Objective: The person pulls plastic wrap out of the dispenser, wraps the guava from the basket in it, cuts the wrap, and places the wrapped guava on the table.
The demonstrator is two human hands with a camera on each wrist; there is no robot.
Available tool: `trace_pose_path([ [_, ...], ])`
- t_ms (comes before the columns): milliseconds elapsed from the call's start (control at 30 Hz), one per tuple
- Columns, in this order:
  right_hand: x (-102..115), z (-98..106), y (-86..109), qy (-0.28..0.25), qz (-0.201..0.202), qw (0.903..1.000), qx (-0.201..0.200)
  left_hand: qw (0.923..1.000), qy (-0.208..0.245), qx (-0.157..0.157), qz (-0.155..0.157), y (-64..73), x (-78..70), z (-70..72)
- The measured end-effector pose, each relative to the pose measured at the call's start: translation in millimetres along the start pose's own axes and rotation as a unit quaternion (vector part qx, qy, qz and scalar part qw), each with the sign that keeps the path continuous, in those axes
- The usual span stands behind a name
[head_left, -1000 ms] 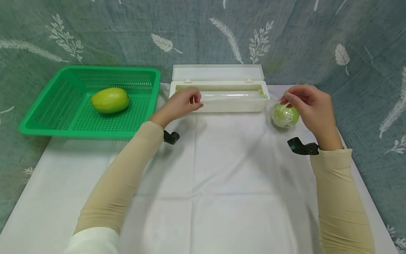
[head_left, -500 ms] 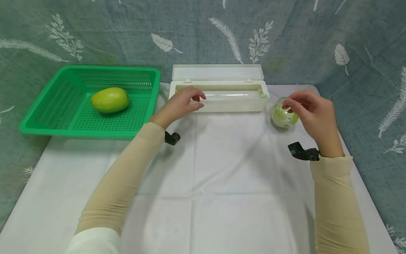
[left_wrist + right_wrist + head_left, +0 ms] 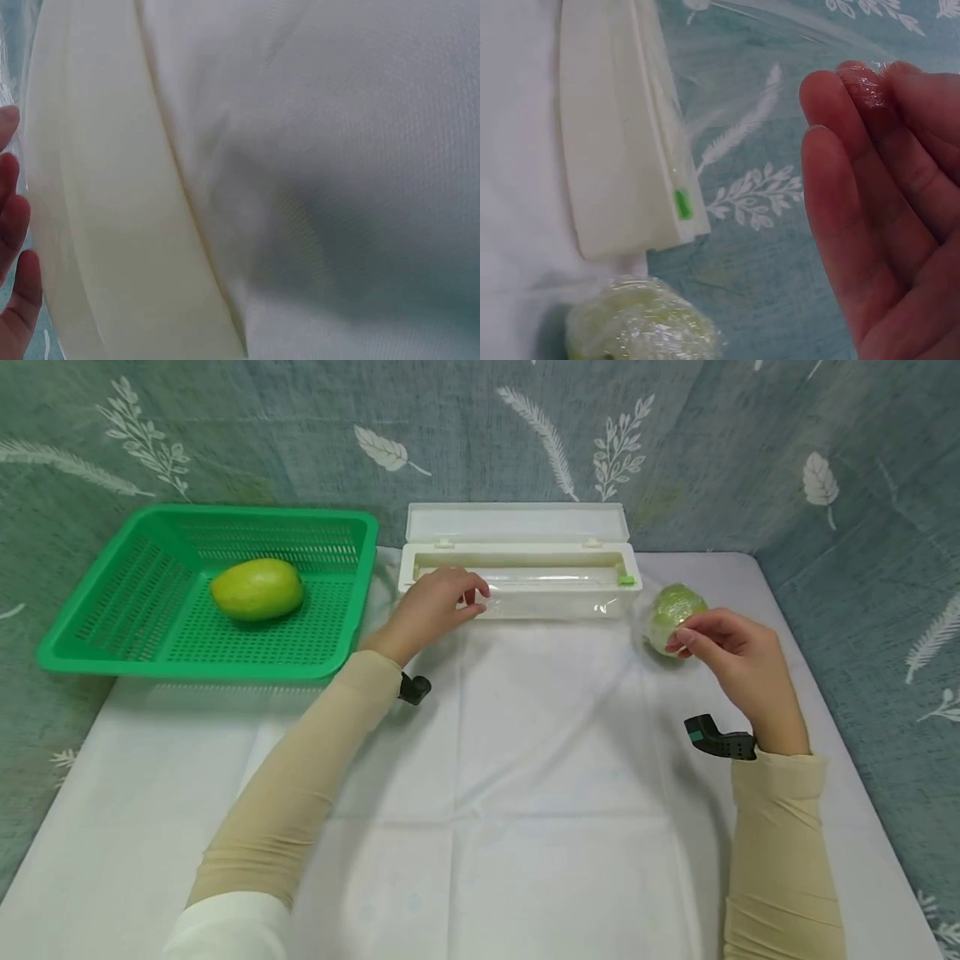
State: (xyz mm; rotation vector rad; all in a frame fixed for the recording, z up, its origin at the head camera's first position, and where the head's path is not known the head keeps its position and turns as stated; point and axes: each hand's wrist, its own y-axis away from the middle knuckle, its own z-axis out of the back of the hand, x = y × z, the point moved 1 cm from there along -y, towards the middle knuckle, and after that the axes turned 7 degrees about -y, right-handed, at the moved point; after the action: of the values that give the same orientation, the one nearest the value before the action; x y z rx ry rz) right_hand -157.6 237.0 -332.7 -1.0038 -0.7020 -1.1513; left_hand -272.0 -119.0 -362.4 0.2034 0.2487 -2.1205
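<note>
A white cling film box (image 3: 517,548) stands at the back with its lid up and a film roll (image 3: 547,576) inside. Thin clear cling film (image 3: 735,105) stretches from the box to my right hand (image 3: 738,672), whose thumb and fingertips pinch its edge. My left hand (image 3: 438,607) is over the box's left front, thumb and fingers loosely bent and apart. In the left wrist view only its fingertips (image 3: 13,225) show, beside the box's pale wall. A round green fruit (image 3: 677,606) in crinkled film sits right of the box, partly behind my right fingertips in the head view.
At the left a green plastic basket (image 3: 187,672) holds a yellow-green, mango-like fruit (image 3: 258,590). A white cloth (image 3: 555,760) covers the table. Behind it hangs a grey-green curtain (image 3: 300,443) with a leaf pattern. A small green piece (image 3: 626,581) marks the box's right end.
My right hand has come down and nearer, drawing the film out over the box front. My left thumb and fingers have parted. The head view has tilted slightly.
</note>
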Motion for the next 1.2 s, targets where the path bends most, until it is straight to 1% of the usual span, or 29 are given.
trace_pose_path([
  [133, -6.2, -2.9, -0.5, -0.018, -0.012, 0.9998, 0.006, 0.9985, -0.05, -0.02, -0.011, -1.1, -4.6, -3.5],
  [267, -10.6, -4.7, -2.0, -0.025, -0.029, 0.9992, 0.01, 0.996, -0.072, -0.047, -0.023, -1.4, -6.2, -7.4],
  [333, -12.1, -4.3, -2.3, -0.02, -0.037, 0.999, 0.01, 0.9948, -0.081, -0.055, -0.028, -2.2, -7.3, -8.9],
  [433, -14.2, -3.6, -2.7, -0.015, -0.044, 0.9989, 0.008, 0.994, -0.087, -0.056, -0.036, -4.5, -9.5, -11.4],
  [533, -16.0, -3.5, -3.5, -0.024, -0.047, 0.9985, 0.008, 0.9938, -0.09, -0.053, -0.04, -7.3, -12.3, -13.9],
  [600, -16.8, -3.3, -4.0, -0.031, -0.048, 0.9983, 0.011, 0.9942, -0.086, -0.053, -0.036, -8.9, -13.6, -15.1],
  [700, -17.9, -1.0, -4.3, -0.033, -0.048, 0.9982, 0.011, 0.996, -0.067, -0.054, -0.025, -9.9, -15.0, -15.1],
  [800, -17.4, -0.8, -4.1, -0.022, -0.043, 0.9988, 0.0, 0.9977, -0.034, -0.058, -0.014, -3.8, -13.5, -10.3],
  [867, -16.8, -0.3, -4.2, -0.021, -0.038, 0.999, -0.014, 0.9979, -0.008, -0.064, -0.012, 1.6, -13.0, -4.2],
  [933, -15.9, -0.3, -4.4, -0.022, -0.03, 0.9989, -0.029, 0.9969, 0.015, -0.076, -0.01, 7.5, -12.4, 3.3],
  [1000, -15.1, -1.2, -5.1, -0.025, -0.022, 0.9986, -0.041, 0.9951, 0.027, -0.094, -0.013, 13.3, -11.6, 10.9],
  [1100, -14.6, -4.2, -5.8, -0.03, -0.012, 0.998, -0.054, 0.9923, 0.036, -0.117, -0.02, 20.6, -10.3, 20.0],
  [1200, -14.9, -7.5, -6.5, -0.027, 0.0, 0.9972, -0.07, 0.9903, 0.041, -0.129, -0.032, 25.1, -9.7, 25.3],
])
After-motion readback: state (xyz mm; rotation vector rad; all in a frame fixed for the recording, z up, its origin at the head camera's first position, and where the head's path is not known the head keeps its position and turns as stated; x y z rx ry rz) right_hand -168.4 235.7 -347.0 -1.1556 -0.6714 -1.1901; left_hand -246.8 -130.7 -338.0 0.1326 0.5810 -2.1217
